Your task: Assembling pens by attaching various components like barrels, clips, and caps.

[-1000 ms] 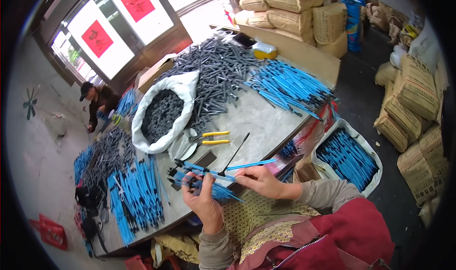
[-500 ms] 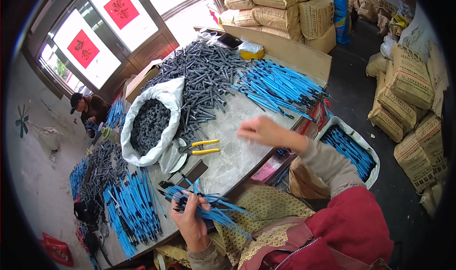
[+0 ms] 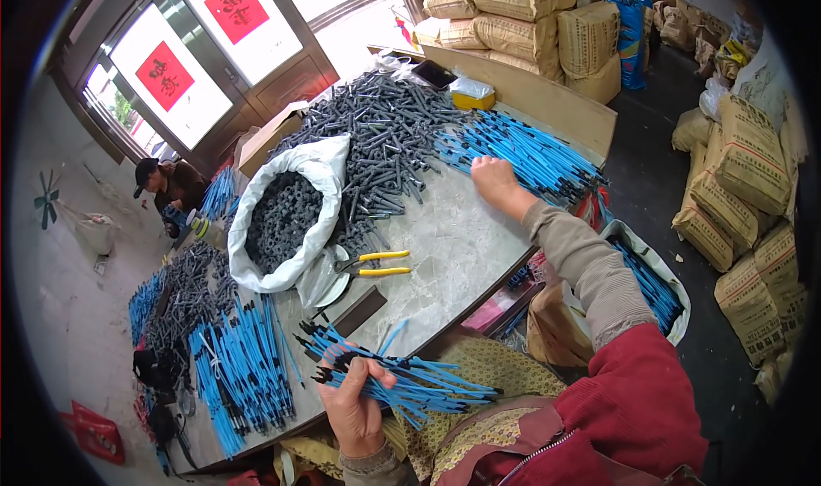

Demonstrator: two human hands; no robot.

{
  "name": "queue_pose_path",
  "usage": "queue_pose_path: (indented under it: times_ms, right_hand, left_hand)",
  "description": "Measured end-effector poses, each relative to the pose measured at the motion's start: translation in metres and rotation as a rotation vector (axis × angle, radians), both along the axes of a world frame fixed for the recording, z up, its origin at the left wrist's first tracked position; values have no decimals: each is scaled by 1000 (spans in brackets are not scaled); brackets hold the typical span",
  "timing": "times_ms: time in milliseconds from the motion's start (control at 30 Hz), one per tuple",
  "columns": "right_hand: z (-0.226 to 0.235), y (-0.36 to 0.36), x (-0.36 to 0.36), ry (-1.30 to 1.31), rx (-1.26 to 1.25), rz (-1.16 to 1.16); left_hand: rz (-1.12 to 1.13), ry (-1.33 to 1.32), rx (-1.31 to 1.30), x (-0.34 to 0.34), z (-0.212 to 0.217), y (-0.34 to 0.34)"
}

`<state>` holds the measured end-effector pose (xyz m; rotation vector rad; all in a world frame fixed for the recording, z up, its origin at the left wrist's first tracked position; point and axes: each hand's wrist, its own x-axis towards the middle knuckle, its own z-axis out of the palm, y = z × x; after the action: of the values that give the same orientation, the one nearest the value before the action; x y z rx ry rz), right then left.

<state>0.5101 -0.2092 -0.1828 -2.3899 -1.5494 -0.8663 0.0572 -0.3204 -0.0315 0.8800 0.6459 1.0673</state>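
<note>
We see a white sack (image 3: 318, 165) full of dark grey pieces on the worktop (image 3: 453, 255). Yellow-handled pliers (image 3: 376, 263) lie just beside it. Big tan sacks (image 3: 530, 11) are stacked behind the worktop. A person in a dark cap (image 3: 167, 182) sits on the floor near the door.

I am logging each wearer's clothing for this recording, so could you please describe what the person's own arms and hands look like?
Both hands are bare, without gloves: the left hand and the right hand. The right forearm wears a beige ribbed knit sleeve under a red corduroy-like outer sleeve. A similar beige cuff shows at the left wrist.
</note>
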Motion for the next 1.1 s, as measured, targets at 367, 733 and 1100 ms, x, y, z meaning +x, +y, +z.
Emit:
queue_pose_path:
  times_ms: [367, 733, 1100]
  right_hand:
    - [103, -57, 5, 1274, 441, 454]
    - [147, -118, -102, 1581, 287, 847]
    - [134, -155, -181, 1706, 89, 1067]
  left_hand:
    - [134, 38, 210, 3, 3, 7]
    - [212, -33, 99, -8, 2, 19]
    - [240, 85, 292, -6, 5, 21]
